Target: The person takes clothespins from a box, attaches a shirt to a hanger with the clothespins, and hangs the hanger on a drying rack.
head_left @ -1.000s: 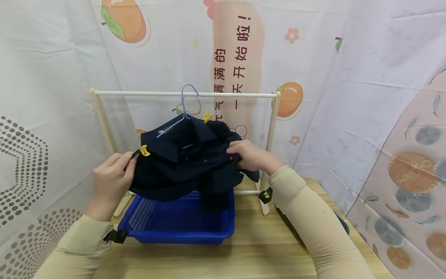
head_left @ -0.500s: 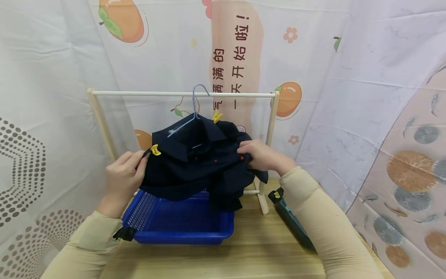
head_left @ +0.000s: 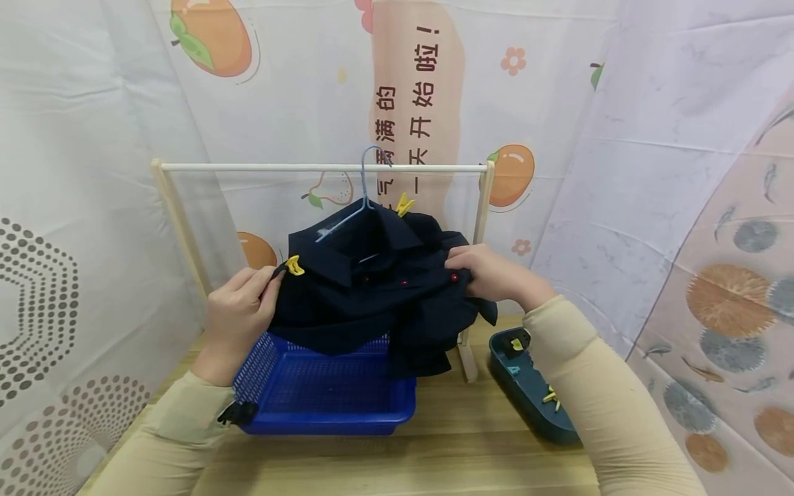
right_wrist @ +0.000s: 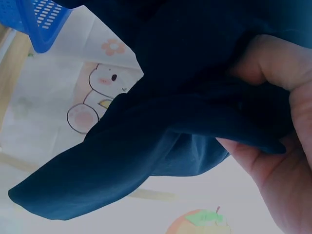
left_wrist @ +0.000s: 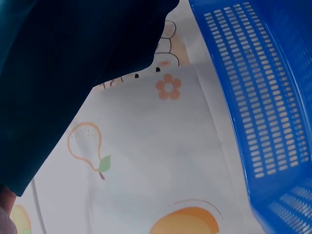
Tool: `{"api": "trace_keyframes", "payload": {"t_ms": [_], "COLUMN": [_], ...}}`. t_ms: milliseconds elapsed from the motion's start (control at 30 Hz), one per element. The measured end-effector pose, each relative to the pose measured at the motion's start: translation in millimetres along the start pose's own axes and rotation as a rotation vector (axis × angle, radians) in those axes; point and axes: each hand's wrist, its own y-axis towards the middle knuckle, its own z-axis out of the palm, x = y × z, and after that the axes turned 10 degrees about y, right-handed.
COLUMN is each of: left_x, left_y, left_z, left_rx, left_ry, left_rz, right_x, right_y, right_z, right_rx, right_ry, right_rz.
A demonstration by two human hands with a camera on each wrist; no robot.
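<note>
A dark navy shirt (head_left: 335, 310) with a collar and red buttons hangs on a light blue wire hanger (head_left: 364, 180), its hook over the rack's white rail. My left hand (head_left: 238, 317) pinches the shirt's left shoulder edge beside a yellow clothespin (head_left: 294, 266). The right hand (head_left: 493, 274) grips the fabric by a red button on the other side. Up on the far shoulder sits another yellow clothespin (head_left: 404, 204). In the right wrist view, thumb and fingers of the right hand (right_wrist: 278, 112) hold a fold of the dark cloth.
A white-railed wooden rack (head_left: 248, 167) spans the back of the wooden table (head_left: 434, 461). Below the shirt stands a blue perforated basket (head_left: 325, 419). To the right, partly behind my sleeve, is a dark green tray (head_left: 527, 396) with yellow clothespins in it. Printed curtains surround the table.
Both hands have shifted to the right together, carrying the shirt and sliding the hanger along the rail. The green tray, earlier mostly behind the right arm, now shows.
</note>
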Motion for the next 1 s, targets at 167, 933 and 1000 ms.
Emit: {"api": "trace_keyframes", "payload": {"t_ms": [167,933,1000], "left_x": [-8.0,-51.3,-52.4], "left_y": [0.9,6.6,6.8], "left_z": [5.6,38.7,40.0], "left_rx": [-0.001,-0.022,-0.019], "left_ry": [-0.016,-0.140,-0.144], "left_rz": [-0.001,0.015,0.015], "right_x": [-0.3,-5.3,-5.9], "right_y": [-10.4,-68.8,-70.7], "right_z": [-7.4,-39.3,-39.8], "right_rx": [0.017,-0.017,-0.019], "right_ry": [-0.003,-0.101,-0.089], "right_rz": [0.023,-0.001,0.002]}}
